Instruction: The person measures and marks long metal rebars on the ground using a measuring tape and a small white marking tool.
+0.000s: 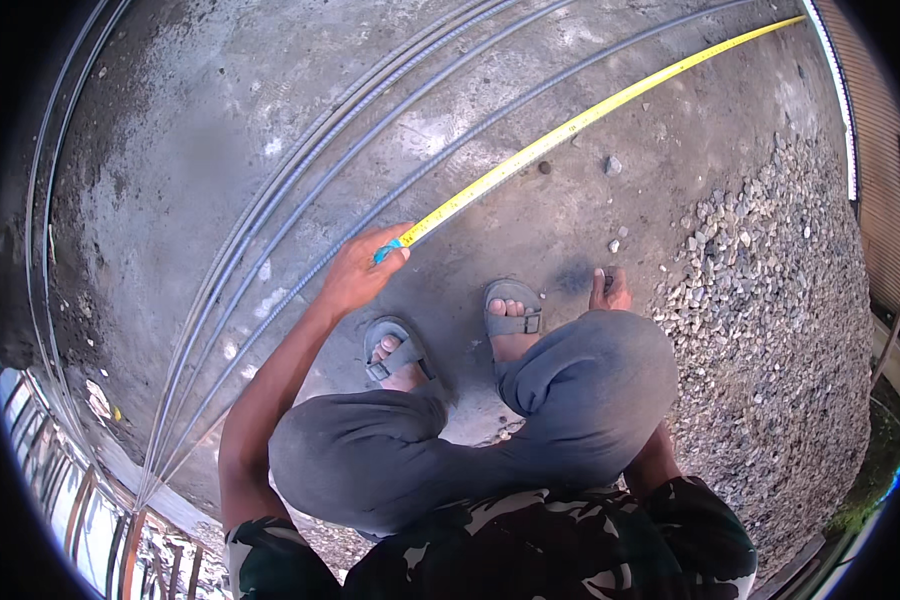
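Observation:
My left hand (358, 272) is closed around the blue end of a yellow tape measure (570, 127), most of its case hidden by my fingers. Its blade stretches out from my hand across the ground to the far right. Alongside the blade, on its left, runs a ribbed steel rebar (465, 137), close to my left hand. Beyond my right knee, my right hand (613, 291) is low over the ground with its fingers curled together. Something small and dark shows between those fingers, too unclear to name.
Several more long rebars (270, 195) lie to the left, gathering near the lower left. A gravel heap (770, 330) covers the right side. Loose stones (613, 165) dot the concrete ground. My sandalled feet (515, 318) are between my hands. A corrugated wall (875, 150) rises at the far right.

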Action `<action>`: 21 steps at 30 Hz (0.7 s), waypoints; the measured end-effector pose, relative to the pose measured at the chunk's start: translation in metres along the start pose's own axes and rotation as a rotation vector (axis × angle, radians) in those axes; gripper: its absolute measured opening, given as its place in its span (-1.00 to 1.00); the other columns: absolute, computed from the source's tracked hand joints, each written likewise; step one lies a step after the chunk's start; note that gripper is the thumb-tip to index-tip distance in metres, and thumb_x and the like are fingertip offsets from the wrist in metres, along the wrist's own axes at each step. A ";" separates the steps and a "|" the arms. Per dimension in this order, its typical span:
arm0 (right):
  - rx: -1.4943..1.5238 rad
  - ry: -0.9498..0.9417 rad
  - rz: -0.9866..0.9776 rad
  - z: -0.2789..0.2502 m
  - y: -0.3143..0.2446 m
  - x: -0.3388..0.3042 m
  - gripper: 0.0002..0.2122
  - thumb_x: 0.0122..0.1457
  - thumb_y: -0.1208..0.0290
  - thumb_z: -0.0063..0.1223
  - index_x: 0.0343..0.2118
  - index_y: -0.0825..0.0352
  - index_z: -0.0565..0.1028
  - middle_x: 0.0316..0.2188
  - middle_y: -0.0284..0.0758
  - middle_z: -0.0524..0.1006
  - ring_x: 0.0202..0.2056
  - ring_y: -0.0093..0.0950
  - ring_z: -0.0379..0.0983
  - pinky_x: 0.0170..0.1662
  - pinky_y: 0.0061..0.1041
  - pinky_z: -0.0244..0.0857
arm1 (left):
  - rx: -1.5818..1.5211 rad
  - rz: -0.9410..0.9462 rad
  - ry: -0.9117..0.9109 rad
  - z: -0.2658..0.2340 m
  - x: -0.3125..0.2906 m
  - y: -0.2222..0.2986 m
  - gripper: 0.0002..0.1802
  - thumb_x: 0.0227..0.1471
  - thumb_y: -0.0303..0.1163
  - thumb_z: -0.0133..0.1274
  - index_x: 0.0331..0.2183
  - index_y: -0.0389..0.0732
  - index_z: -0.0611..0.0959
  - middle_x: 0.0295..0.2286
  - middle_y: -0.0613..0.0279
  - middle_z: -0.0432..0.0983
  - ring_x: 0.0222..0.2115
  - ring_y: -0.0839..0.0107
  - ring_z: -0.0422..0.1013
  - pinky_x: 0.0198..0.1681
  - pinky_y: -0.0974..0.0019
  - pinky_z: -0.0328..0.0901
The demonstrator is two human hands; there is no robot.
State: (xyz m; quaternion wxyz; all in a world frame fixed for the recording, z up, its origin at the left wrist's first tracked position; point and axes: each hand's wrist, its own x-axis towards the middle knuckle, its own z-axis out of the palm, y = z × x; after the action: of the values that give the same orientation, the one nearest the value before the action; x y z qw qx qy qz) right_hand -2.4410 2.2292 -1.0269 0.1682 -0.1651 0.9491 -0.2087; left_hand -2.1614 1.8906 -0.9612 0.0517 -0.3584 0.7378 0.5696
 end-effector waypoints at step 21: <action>-0.356 0.062 -0.058 0.027 0.013 0.054 -0.62 0.08 0.26 0.21 -0.07 0.30 0.41 -0.33 -0.04 0.48 -0.30 0.01 0.46 -0.21 -0.14 0.35 | -0.101 -0.136 0.072 0.026 -0.040 -0.077 -0.61 0.04 -0.21 0.08 -0.11 -0.18 0.65 -0.24 0.10 0.61 -0.20 0.34 0.48 -0.07 0.28 0.31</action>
State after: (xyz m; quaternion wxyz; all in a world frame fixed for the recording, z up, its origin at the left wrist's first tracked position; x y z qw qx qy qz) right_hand -2.4817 2.2104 -1.0692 0.1008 -0.2130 0.9707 -0.0469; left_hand -2.0954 1.9254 -1.0124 0.0456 -0.4299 0.6836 0.5881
